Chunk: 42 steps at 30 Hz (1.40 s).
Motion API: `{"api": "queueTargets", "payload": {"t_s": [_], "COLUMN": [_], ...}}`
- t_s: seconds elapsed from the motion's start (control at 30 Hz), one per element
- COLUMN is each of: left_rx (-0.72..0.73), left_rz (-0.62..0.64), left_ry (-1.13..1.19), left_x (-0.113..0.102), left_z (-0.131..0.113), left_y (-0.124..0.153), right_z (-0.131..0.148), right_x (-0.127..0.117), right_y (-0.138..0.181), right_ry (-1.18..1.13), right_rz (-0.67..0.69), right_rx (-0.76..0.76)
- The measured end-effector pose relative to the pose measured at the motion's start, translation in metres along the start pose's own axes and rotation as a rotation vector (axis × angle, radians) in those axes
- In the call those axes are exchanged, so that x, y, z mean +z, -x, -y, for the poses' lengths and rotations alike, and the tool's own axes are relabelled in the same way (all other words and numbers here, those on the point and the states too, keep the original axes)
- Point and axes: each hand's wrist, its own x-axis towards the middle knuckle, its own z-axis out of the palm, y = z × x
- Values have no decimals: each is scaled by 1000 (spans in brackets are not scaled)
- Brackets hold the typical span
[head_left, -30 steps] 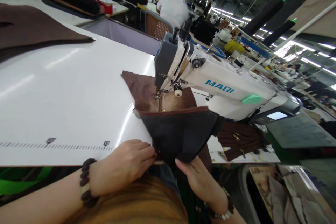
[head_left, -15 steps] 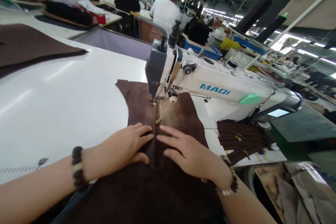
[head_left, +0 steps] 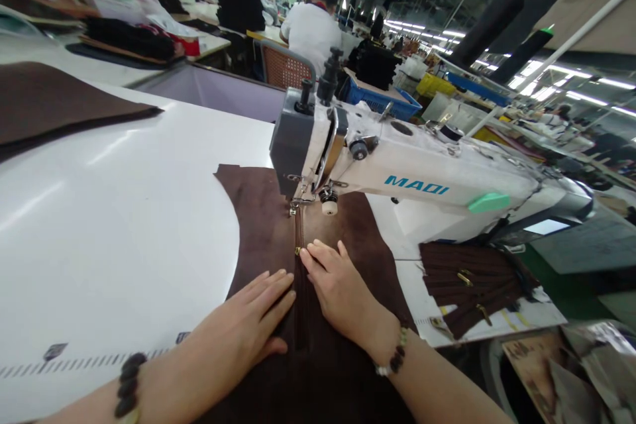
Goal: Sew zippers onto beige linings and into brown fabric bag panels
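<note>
A dark brown suede piece (head_left: 263, 225) lies flat on the white table (head_left: 124, 212), running under the presser foot (head_left: 297, 202) of a white MAQI sewing machine (head_left: 412, 179). A brown zipper (head_left: 299, 265) runs down its middle, with a brass pull by my right fingertips. My left hand (head_left: 243, 328) lies flat and open on the fabric left of the zipper. My right hand (head_left: 338, 285) rests flat on the fabric right of the zipper, fingers pointing at the needle.
A stack of brown zippers (head_left: 472, 285) lies on the table right of the machine. Another brown piece (head_left: 54, 103) lies at the far left. A person in a white top (head_left: 313, 23) sits at the station ahead. A blue crate (head_left: 382, 98) stands behind the machine.
One second ago my hands held the fabric folded up at the table edge. It now lies flat, and both hands have slid forward along the zipper toward the needle.
</note>
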Motion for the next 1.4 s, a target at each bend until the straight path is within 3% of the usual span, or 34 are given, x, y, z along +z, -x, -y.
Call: {"api": "queueTargets", "payload": {"t_s": [0.3, 0.6, 1.2, 1.4], "left_rx": [58, 63, 18, 10], "left_rz": [-21, 28, 96, 31], "left_ry": [-8, -20, 173, 0], "left_x": [4, 10, 23, 9], "left_z": [8, 25, 77, 61], "left_y": [3, -4, -31, -21], "right_z": [9, 7, -19, -14], "right_x": [-3, 0, 3, -10], "right_y": [-5, -23, -78, -52], "right_ry": [8, 80, 12, -83], "right_rz": [34, -19, -30, -71], "right_rx": [48, 132, 225, 183]}}
